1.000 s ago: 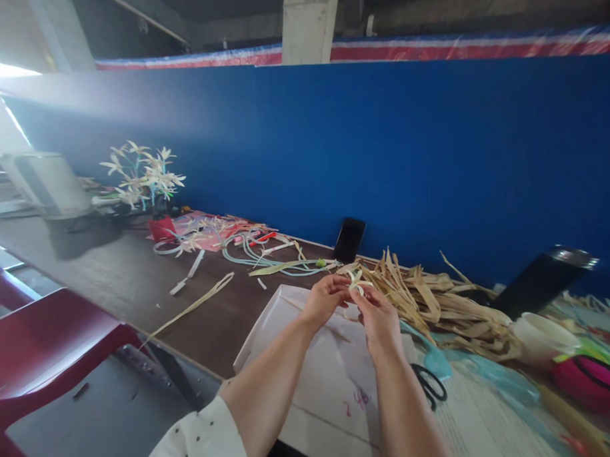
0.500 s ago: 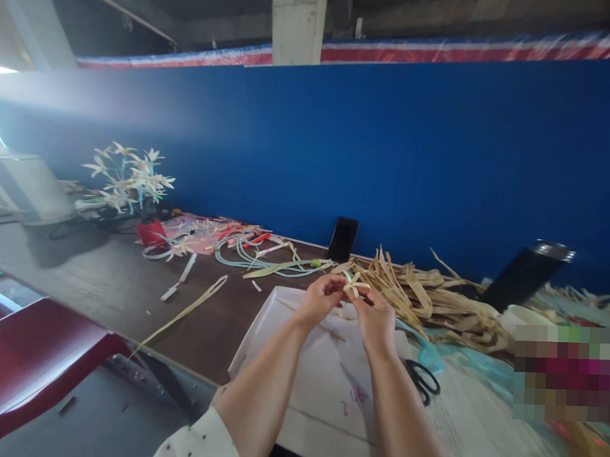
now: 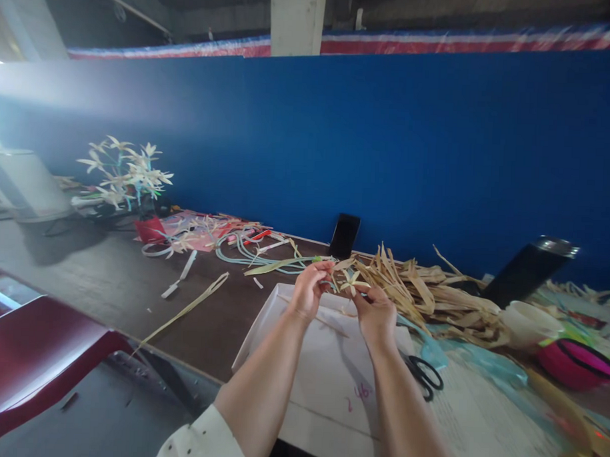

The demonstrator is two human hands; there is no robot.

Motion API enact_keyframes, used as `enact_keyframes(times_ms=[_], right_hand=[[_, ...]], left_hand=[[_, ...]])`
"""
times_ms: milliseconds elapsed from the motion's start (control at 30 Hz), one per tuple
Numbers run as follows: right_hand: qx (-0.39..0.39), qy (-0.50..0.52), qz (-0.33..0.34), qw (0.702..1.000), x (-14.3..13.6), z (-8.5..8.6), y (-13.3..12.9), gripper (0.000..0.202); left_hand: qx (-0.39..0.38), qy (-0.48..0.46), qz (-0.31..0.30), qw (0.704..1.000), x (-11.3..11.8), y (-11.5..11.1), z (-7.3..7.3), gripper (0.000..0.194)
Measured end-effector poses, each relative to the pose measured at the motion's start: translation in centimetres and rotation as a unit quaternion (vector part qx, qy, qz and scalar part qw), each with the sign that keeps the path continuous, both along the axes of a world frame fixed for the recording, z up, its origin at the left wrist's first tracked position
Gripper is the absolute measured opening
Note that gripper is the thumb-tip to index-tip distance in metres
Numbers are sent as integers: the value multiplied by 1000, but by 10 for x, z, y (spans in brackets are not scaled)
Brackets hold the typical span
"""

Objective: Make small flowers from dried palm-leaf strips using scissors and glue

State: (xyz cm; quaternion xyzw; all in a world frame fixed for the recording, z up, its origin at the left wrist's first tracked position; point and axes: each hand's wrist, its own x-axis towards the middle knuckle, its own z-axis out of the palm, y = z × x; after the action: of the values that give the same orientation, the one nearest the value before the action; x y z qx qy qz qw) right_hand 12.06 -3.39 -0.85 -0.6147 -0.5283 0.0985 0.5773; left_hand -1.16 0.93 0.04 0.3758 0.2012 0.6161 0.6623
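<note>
At the far left of the bench (image 3: 83,274) stands a bunch of finished straw flowers (image 3: 124,172). Over the white box (image 3: 325,369), the left hand (image 3: 310,289) pinches a thin strand, fingers together, while the right hand (image 3: 375,311) grips a small straw flower (image 3: 352,281). The petals look mid-shaping; the next pull needs care. The white bowl (image 3: 529,323) at right hides its contents.

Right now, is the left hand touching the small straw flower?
Apart. The head view shows the left hand raised beside the straw flower, with dark tabletop between them; the right hand holds it.
</note>
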Motion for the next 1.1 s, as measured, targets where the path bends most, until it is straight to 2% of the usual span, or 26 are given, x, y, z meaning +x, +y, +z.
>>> enact_keyframes(times_ms=[100, 167, 267, 433, 633, 1100], right_hand=[[15, -5, 4, 1000, 1, -2, 1, 28], [24, -15, 12, 1000, 1, -3, 1, 27], [31, -26, 23, 999, 0, -4, 1, 24], [32, -32, 30, 999, -2, -2, 0, 21], [33, -39, 40, 998, -5, -1, -1, 20], [39, -50, 2, 998, -8, 0, -3, 20]], left_hand=[[-44, -36, 27, 998, -2, 3, 1, 31], [-48, 27, 54, 997, 0, 5, -1, 37], [-13, 157, 70, 985, 5, 4, -4, 41], [3, 225, 67, 972, 8, 1, -5, 39], [14, 234, 49, 971, 7, 2, -6, 32], [14, 179, 55, 982, 10, 1, -6, 23]])
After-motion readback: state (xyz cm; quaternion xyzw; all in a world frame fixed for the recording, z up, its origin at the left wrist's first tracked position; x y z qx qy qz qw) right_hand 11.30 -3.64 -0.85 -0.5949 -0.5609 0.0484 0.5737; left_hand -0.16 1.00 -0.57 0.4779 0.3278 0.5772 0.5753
